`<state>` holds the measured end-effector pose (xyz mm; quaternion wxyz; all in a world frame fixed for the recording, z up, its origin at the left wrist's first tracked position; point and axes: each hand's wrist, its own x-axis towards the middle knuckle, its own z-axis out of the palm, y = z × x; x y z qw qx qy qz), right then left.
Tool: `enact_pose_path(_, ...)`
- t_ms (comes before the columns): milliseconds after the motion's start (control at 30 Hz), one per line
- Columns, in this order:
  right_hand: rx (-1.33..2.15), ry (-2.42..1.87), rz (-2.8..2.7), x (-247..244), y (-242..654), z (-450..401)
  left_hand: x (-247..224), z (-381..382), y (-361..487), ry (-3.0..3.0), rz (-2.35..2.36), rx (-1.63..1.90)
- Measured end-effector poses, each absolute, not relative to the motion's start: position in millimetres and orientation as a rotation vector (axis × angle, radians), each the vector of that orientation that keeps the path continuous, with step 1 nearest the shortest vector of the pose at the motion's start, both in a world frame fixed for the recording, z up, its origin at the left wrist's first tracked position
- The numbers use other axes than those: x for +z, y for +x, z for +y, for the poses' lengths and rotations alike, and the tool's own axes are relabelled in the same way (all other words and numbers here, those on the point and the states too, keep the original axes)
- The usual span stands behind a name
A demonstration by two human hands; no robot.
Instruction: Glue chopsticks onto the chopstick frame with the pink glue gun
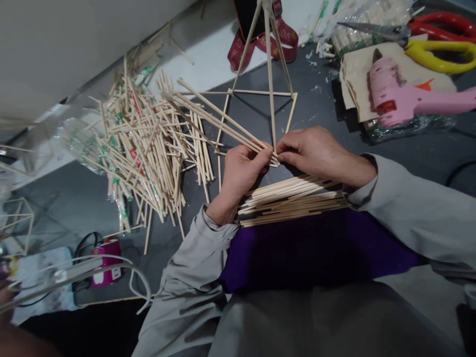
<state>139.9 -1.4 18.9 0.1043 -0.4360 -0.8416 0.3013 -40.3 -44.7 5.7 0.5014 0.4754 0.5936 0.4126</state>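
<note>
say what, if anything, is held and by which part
The left hand pinches long, thin, pale wooden sticks near one end; whether the right hand grips any is unclear.

The single view — worn on the head — looks forward and down, near, onto the tabletop (63, 196).

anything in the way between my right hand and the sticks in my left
Possibly one leg of the stick frame: it comes down where the right hand meets the ends of the sticks in the left hand. Nothing else visible intervenes.
</note>
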Motion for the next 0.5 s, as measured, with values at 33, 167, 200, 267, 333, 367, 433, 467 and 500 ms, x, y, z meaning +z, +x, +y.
enact_pose_path(33, 0.877, -1.285, -2.486, 18.6, 139.9, -1.6, 6.0, -44.6, -40.1, 1.149, 1.435, 0.997)
enact_pose_path(167, 0.848, -1.292, -2.498, 19.0, 139.4, -2.5, 7.0, -44.3, -39.2, 1.151, 1.445, 1.000)
enact_pose_path(200, 0.845, -1.296, -2.498, 19.4, 139.3, -2.6, 6.8, -44.2, -39.2, 1.150, 1.444, 1.003)
enact_pose_path(267, 0.856, -1.303, -2.496, 19.8, 139.4, -2.3, 6.0, -44.2, -39.3, 1.157, 1.440, 1.008)
enact_pose_path(333, 0.889, -1.285, -2.498, 19.3, 140.3, -1.2, 4.7, -44.4, -39.6, 1.171, 1.443, 1.013)
enact_pose_path(367, 0.904, -1.266, -2.501, 18.6, 141.2, -0.4, 4.2, -44.5, -39.7, 1.180, 1.446, 1.014)
enact_pose_path(433, 0.926, -1.211, -2.508, 17.1, 143.5, 1.0, 3.4, -44.7, -39.6, 1.190, 1.454, 1.015)
enact_pose_path(467, 0.930, -1.187, -2.505, 16.3, 144.9, 1.6, 3.2, -44.7, -39.5, 1.190, 1.459, 1.016)
enact_pose_path(500, 0.934, -1.170, -2.498, 15.8, 146.2, 2.0, 3.1, -44.8, -39.4, 1.190, 1.461, 1.014)
